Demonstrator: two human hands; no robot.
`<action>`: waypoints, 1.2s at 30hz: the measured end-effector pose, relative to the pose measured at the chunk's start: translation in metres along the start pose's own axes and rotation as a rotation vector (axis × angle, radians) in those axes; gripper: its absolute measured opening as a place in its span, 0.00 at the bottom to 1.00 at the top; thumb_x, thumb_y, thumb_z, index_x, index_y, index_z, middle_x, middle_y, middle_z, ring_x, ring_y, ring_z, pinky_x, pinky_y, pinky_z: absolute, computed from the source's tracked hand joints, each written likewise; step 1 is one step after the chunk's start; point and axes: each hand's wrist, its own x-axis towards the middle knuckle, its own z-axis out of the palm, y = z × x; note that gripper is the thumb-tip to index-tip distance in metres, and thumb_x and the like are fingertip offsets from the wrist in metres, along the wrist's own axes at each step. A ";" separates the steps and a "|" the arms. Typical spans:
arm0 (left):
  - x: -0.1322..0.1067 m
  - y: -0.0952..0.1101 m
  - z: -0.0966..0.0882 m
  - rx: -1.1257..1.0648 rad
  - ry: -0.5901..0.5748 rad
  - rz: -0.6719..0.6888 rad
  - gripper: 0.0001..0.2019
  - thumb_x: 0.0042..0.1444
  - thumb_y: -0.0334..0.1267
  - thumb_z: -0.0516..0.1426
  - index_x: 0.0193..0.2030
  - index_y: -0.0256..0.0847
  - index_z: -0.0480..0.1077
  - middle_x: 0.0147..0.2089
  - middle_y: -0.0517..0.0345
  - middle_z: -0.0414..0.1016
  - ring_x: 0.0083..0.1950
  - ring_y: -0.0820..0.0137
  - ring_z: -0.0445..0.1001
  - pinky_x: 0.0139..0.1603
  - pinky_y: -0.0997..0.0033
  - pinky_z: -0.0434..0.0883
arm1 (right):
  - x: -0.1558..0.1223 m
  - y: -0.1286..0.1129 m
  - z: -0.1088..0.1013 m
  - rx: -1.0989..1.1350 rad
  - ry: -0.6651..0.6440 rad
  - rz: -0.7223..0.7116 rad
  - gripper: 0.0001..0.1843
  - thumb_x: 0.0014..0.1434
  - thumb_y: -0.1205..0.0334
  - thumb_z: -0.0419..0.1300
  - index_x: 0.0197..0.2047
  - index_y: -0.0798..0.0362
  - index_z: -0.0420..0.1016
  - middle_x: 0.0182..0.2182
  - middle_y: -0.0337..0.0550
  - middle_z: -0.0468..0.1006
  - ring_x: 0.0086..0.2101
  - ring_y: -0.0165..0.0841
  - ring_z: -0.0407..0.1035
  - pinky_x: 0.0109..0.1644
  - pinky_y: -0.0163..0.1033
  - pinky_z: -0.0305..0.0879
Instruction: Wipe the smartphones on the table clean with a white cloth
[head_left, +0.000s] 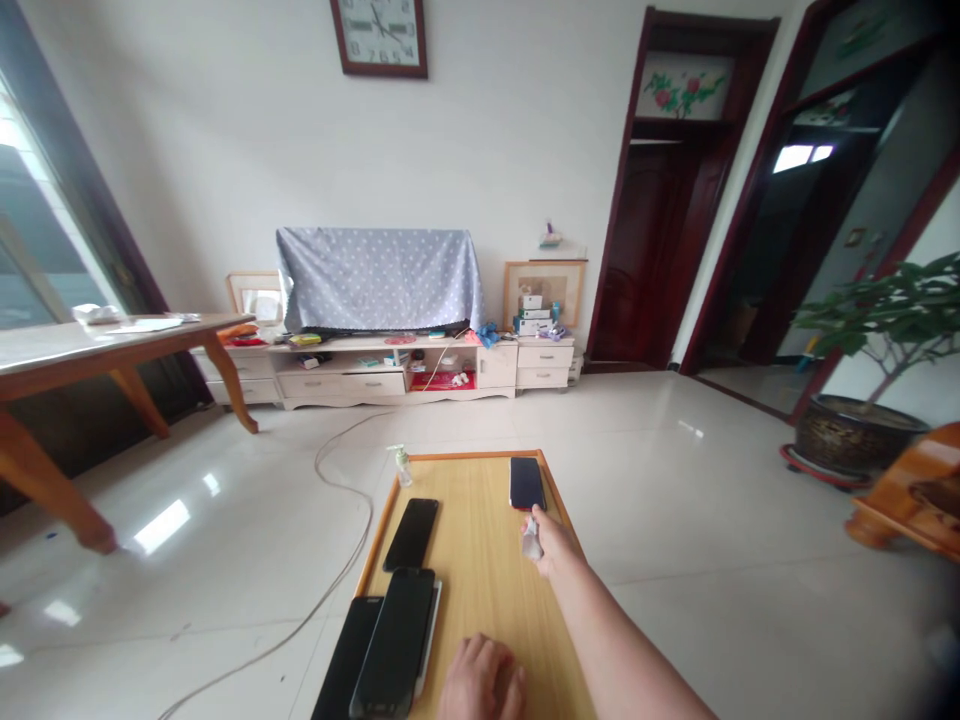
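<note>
My right hand (pixel 556 545) reaches over the right side of the wooden table (pixel 480 540), its fingers closed round a crumpled whitish cloth or tissue (pixel 532 540). The fingertips are at the near edge of a dark-screened smartphone (pixel 526 482); whether they also grip it I cannot tell. Lower down, my left hand (pixel 482 680) rests on the tabletop with its fingers curled in, and nothing shows in it. To its left, a large black smartphone (pixel 394 640) lies partly over another black phone (pixel 349 655), with a pale edge under its right side. A further black phone (pixel 411 534) lies beyond them.
A small pump bottle (pixel 403 466) stands at the table's far left corner. A cable (pixel 352 560) runs over the tiled floor on the left. Farther off are a low white cabinet (pixel 345 385), a wooden table (pixel 127 350) and a potted plant (pixel 855 440).
</note>
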 end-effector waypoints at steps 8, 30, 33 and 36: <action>-0.013 0.040 -0.037 -0.071 0.025 -0.104 0.09 0.64 0.40 0.51 0.35 0.45 0.71 0.37 0.53 0.73 0.42 0.64 0.71 0.43 0.65 0.67 | -0.103 0.028 -0.011 -0.292 -0.141 -0.369 0.14 0.55 0.49 0.64 0.38 0.49 0.81 0.42 0.45 0.81 0.45 0.40 0.73 0.50 0.41 0.68; -0.042 0.001 -0.130 0.495 0.075 -0.626 0.38 0.54 0.56 0.58 0.69 0.44 0.56 0.69 0.42 0.62 0.67 0.49 0.60 0.61 0.50 0.60 | -0.216 0.056 -0.095 -1.009 -0.251 -0.881 0.20 0.62 0.67 0.52 0.51 0.46 0.81 0.46 0.45 0.82 0.48 0.43 0.72 0.54 0.46 0.67; -0.046 -0.007 -0.129 0.498 0.039 -0.625 0.38 0.55 0.57 0.56 0.69 0.42 0.55 0.67 0.41 0.65 0.65 0.49 0.63 0.58 0.53 0.62 | -0.217 0.056 -0.095 -1.030 -0.256 -0.888 0.20 0.62 0.66 0.52 0.51 0.46 0.80 0.47 0.45 0.82 0.49 0.43 0.72 0.53 0.45 0.67; -0.045 -0.008 -0.129 0.503 0.024 -0.621 0.38 0.54 0.56 0.56 0.69 0.41 0.55 0.64 0.42 0.68 0.62 0.49 0.65 0.56 0.56 0.63 | -0.219 0.055 -0.096 -1.042 -0.256 -0.875 0.19 0.62 0.66 0.52 0.50 0.46 0.81 0.47 0.45 0.82 0.49 0.43 0.71 0.53 0.45 0.67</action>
